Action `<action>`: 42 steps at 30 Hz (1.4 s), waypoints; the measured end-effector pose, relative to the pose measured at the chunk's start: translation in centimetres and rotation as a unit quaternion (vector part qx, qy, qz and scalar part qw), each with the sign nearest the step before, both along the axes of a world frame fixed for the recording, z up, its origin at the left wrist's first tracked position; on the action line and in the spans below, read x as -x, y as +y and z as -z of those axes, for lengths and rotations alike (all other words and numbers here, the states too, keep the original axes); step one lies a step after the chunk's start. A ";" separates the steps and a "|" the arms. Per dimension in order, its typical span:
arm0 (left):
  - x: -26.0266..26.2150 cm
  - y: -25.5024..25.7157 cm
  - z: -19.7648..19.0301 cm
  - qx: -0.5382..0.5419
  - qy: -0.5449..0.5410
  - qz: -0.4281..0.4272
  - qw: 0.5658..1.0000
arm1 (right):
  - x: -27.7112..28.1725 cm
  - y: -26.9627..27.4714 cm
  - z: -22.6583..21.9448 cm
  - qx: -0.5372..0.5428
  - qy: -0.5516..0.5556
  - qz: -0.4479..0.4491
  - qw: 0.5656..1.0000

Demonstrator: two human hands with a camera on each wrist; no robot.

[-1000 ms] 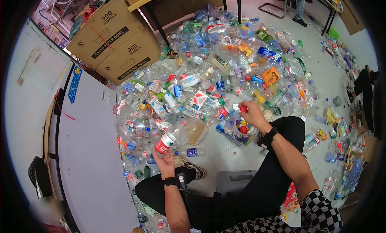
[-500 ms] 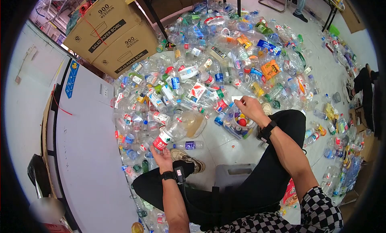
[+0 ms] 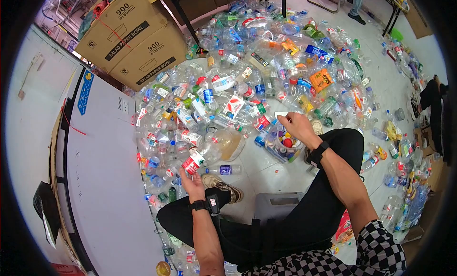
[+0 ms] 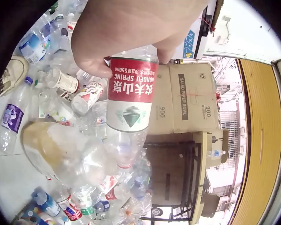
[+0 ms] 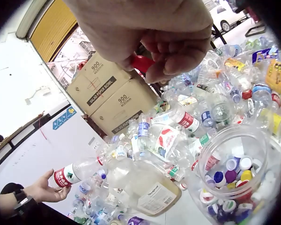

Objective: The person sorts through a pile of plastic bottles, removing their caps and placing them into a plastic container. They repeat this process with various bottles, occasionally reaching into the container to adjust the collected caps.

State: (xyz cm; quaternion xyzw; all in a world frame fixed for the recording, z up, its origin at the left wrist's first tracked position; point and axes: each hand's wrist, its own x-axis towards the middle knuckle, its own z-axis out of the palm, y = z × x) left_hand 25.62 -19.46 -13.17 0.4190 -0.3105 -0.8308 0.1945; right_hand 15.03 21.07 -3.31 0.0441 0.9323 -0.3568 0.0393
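My left hand (image 3: pixel 193 187) grips a clear plastic water bottle (image 4: pixel 130 93) by its base end, fingers and thumb round the red and white label. The bottle lies nearly level, its neck pointing away from me. My right hand (image 3: pixel 303 130) hovers over the near side of the bottle heap, its fingers curled. A red bottle cap (image 5: pixel 142 63) is pinched there in the right wrist view; the head view hides it. Just below this hand stands a clear wide-mouthed jar (image 5: pixel 200 157) holding many coloured caps (image 5: pixel 230 176).
A large clear jug (image 5: pixel 143 185) with a yellowish tint lies between the hands. Beside my left shoe, a purple-labelled bottle (image 3: pixel 223 170) lies on the floor. Plastic bottles (image 3: pixel 233 107) spread widely ahead. Cardboard boxes (image 3: pixel 138 47) and a pale panel (image 3: pixel 102 171) stand at left.
The right hand has shifted slightly up and left from over the jar, and the red cap has gone from sight in the head view. The left hand still holds the bottle, barely moved.
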 end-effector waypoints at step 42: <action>3.6 2.6 -5.1 0.365 -0.005 -0.018 0.931 | -0.5 1.7 0.0 0.043 0.008 -0.002 0.999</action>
